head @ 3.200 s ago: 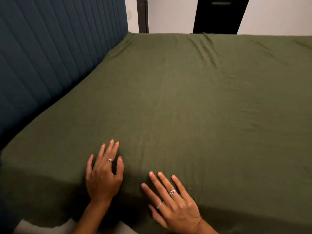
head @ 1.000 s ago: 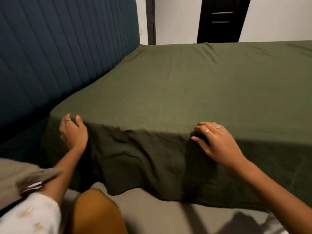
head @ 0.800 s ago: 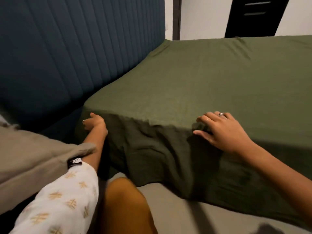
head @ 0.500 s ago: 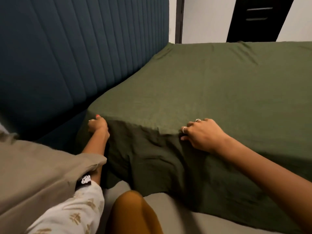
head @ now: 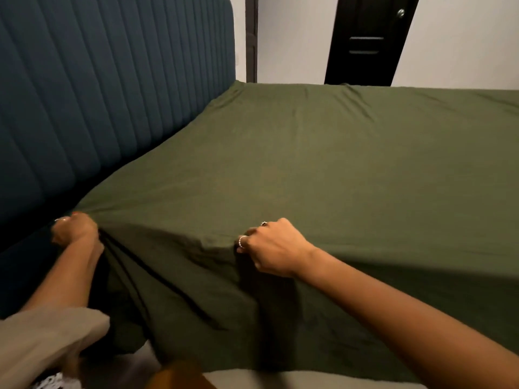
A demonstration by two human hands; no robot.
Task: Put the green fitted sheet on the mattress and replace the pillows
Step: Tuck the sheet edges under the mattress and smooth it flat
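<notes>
The green fitted sheet (head: pixel 323 175) covers the top of the mattress and hangs loosely down its near side. My left hand (head: pixel 74 230) grips the sheet at the near corner by the headboard, and folds fan out from that fist. My right hand (head: pixel 273 248) has its fingers curled into the sheet along the near top edge, about a forearm's length to the right. No pillows are in view.
A blue padded headboard (head: pixel 106 94) runs along the left. Behind the bed stand a white wall and a dark door (head: pixel 365 40). A grey bed base (head: pixel 280 381) shows under the hanging sheet. My knee (head: pixel 179 377) and beige sleeve (head: pixel 42 343) fill the bottom left.
Both hands went from lying flat on the sheet to gripping its near edge. My left hand moved to the corner by the headboard, and the cloth there is now pulled into taut folds.
</notes>
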